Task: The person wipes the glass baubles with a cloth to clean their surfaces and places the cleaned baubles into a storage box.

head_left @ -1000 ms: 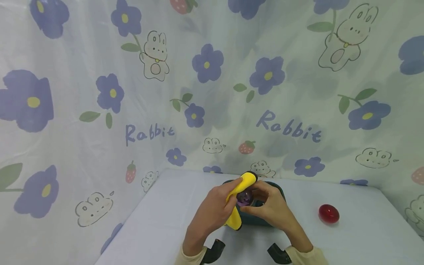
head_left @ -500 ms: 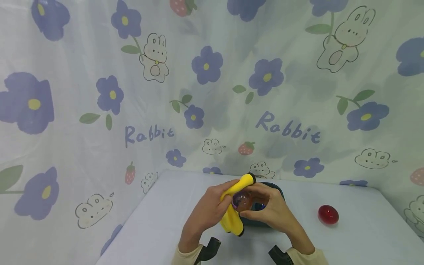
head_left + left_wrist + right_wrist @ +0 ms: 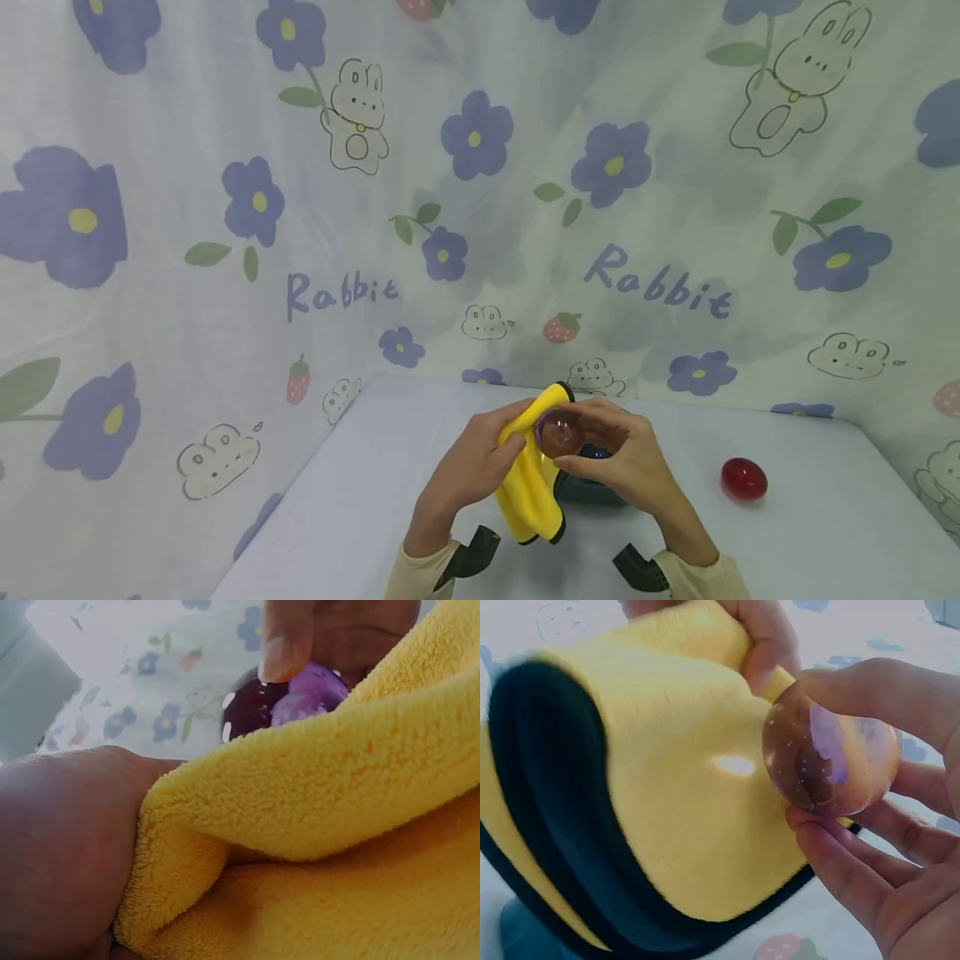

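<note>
My left hand (image 3: 476, 458) grips a fluffy yellow cloth (image 3: 528, 492) with dark edging, which hangs in folds below the fingers. In the right wrist view the cloth's dark underside shows. Between thumb and fingertips my right hand (image 3: 626, 446) pinches a clear, purple-tinted glass ball (image 3: 832, 750). The ball is held up right beside the cloth, overlapping its edge in the head view. From the left wrist the purple ball (image 3: 289, 697) appears behind a fold of cloth, partly hidden, with a right fingertip on it.
Behind the hands a dark green container (image 3: 592, 490) stands on the white table (image 3: 795, 542), partly covered, with a shiny blue thing (image 3: 592, 452) in it. A glossy red ball (image 3: 744, 479) lies on the right. A patterned curtain (image 3: 510, 217) hangs at the back.
The ball has been turned in the right fingers and has come out from behind the left hand. More of the cloth now hangs open below the left hand. The red ball stays put.
</note>
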Available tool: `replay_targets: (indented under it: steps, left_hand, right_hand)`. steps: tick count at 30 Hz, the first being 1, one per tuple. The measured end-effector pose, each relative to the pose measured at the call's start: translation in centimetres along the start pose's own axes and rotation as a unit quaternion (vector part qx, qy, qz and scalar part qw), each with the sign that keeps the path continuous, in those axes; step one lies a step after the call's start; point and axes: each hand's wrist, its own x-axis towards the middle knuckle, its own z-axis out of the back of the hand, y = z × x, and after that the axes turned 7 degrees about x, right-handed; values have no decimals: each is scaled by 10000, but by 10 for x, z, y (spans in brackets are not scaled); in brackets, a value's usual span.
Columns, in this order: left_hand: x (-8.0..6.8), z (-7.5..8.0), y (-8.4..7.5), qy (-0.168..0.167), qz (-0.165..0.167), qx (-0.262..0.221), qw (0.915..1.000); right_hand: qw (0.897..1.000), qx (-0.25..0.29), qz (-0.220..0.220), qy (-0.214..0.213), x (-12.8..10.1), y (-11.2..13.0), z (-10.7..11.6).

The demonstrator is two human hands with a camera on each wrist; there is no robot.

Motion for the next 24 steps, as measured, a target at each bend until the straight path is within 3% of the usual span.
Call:
replay_targets:
  steps: [8,16,20,24]
  left_hand:
    - [-4,6,-1,289,554,-700,9956]
    - [-14,19,16,405,1150,-1898,9742]
    - [-24,25,27,522,1209,-2786,9513]
    - [-39,22,39,643,1497,-3705,9144]
  right_hand:
    - [9994,-94,-268,-176,-2,-2,9]
    - [9916,-695,-1043,-305,1,-5,22]
    - [9880,-782,-1264,-417,3,-7,29]
    - [9867,-672,-1421,-421,8,-6,31]
